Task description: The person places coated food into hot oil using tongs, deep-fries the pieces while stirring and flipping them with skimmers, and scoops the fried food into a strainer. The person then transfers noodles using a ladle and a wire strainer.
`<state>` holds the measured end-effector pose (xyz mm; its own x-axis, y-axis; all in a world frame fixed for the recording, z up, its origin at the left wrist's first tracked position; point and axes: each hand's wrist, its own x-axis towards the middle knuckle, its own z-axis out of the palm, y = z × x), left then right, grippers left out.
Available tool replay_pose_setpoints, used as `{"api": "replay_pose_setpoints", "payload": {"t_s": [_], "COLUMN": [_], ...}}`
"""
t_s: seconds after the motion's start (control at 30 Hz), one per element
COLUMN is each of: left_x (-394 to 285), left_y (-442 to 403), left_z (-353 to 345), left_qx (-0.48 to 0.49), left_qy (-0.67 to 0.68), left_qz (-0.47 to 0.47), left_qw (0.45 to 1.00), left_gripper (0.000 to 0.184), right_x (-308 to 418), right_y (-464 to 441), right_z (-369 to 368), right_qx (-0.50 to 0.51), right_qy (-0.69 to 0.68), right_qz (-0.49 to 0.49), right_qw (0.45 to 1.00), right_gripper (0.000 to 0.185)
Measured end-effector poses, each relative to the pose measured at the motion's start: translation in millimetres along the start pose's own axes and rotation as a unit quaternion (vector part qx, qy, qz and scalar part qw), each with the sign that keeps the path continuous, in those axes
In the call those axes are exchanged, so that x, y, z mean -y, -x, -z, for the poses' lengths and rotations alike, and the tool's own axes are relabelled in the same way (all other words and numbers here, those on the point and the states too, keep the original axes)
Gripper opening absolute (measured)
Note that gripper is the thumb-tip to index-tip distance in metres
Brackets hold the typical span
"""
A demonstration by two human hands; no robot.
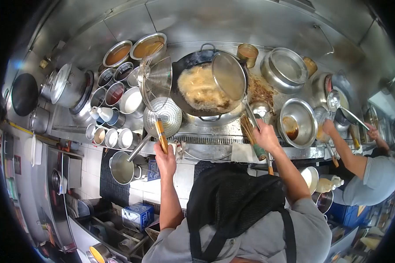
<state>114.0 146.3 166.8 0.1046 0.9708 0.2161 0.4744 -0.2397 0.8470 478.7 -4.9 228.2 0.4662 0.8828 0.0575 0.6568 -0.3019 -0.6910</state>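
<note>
My left hand (166,158) is closed round the wooden handle of a wire strainer (157,79), whose basket is raised at the left side of a black wok (189,105). Bubbling oil with pale golden food (199,87) fills much of the wok. In my right hand (265,136) is the metal handle of a round fine-mesh skimmer (229,76), held over the wok's right part. Below the wire strainer lies a perforated ladle (162,117). A bamboo brush (252,140) with a green band is just left of my right hand.
Sauce bowls (117,54) and small seasoning pots (131,101) crowd the left. Steel bowls (297,122) and a pot (285,70) stand right of the wok. Farther right, a co-worker's hand (372,131) holds a ladle (333,101). A stockpot (122,168) is at lower left.
</note>
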Motion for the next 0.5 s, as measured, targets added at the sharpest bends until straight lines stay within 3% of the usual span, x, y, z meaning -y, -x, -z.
{"api": "replay_pose_setpoints", "payload": {"t_s": [0.1,0.23,0.5], "left_x": [-29,-37,-36], "left_y": [0,-1,2], "left_z": [0,-5,0], "left_qx": [0.023,0.018,0.016], "left_qy": [0.015,-0.010,-0.004], "left_qz": [0.034,-0.032,-0.007], "left_qw": [0.999,0.999,1.000], "left_gripper": [0.032,0.031,0.032], "right_x": [9,21,-1], "right_y": [10,17,0], "right_z": [14,33,35], "right_qx": [-0.048,-0.085,-0.118], "right_qy": [0.033,0.019,0.059], "right_qz": [-0.040,-0.051,-0.035], "right_qw": [0.998,0.995,0.991], "right_gripper": [0.020,0.018,0.019]}}
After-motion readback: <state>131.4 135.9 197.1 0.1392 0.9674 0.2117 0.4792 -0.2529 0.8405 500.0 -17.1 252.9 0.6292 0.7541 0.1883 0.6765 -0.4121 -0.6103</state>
